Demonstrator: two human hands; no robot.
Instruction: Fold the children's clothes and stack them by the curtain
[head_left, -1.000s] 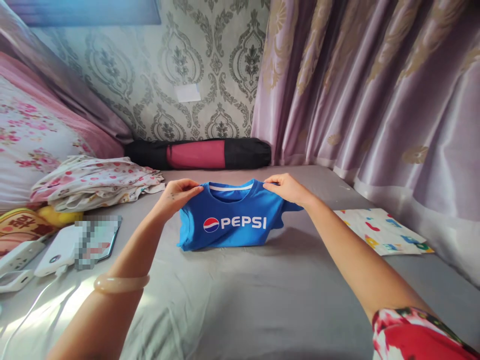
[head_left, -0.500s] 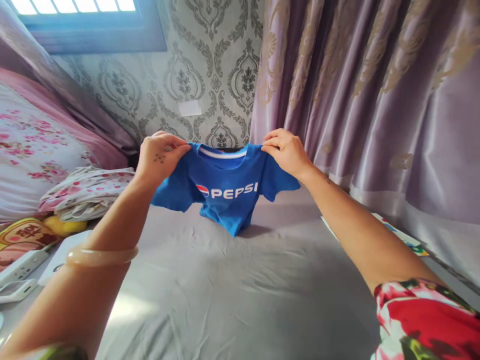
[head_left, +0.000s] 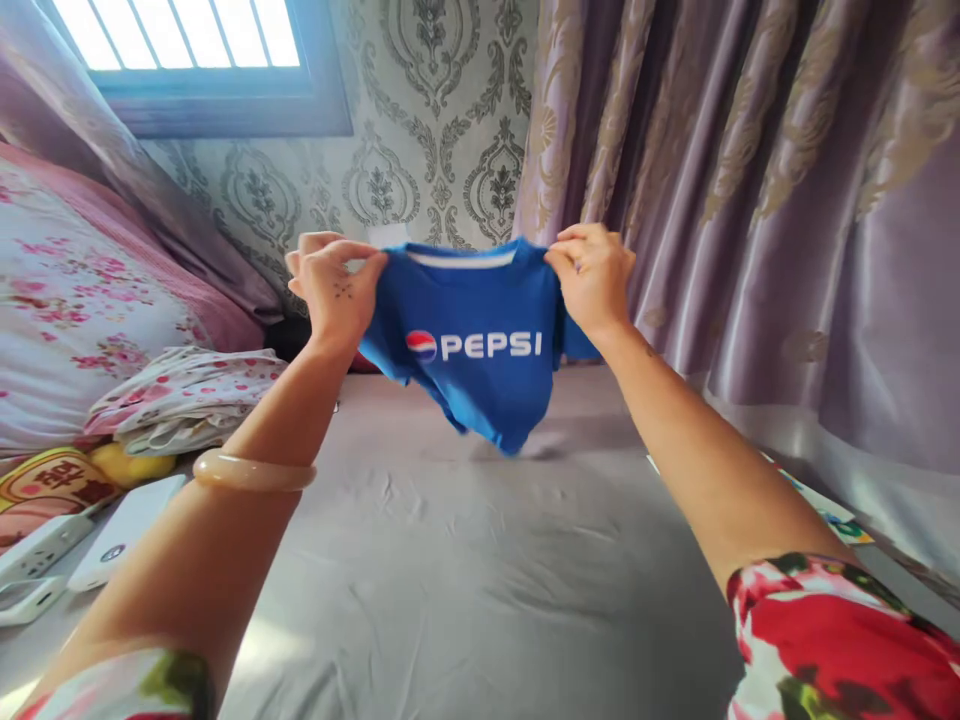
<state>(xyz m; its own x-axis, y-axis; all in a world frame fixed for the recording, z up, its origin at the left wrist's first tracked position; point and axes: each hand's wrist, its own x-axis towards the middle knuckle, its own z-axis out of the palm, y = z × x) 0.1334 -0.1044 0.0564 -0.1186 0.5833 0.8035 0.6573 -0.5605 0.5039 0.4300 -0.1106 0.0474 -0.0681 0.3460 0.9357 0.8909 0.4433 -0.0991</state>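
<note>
- Above the grey sheet (head_left: 450,580), the blue Pepsi T-shirt (head_left: 487,300) hangs between two hands, printed front towards the camera; whether its lowest corner touches the sheet, I cannot tell.
- On the left hand (head_left: 337,285), the grip is together, thumb and fingers clamped on one shoulder of the shirt, beside the neckline.
- On the right hand (head_left: 592,275), the grip is clamped likewise on the other shoulder, at nearly equal height.
- To hold it well, I think, both hands should pull outward with the same small force, so the white neckband (head_left: 469,261) is straight but not stretched.
- Below the print, the cloth narrows to a bunched corner; a gentle shake would probably open it.
- At the sleeves (head_left: 384,345), fingers should not catch extra cloth.
</note>
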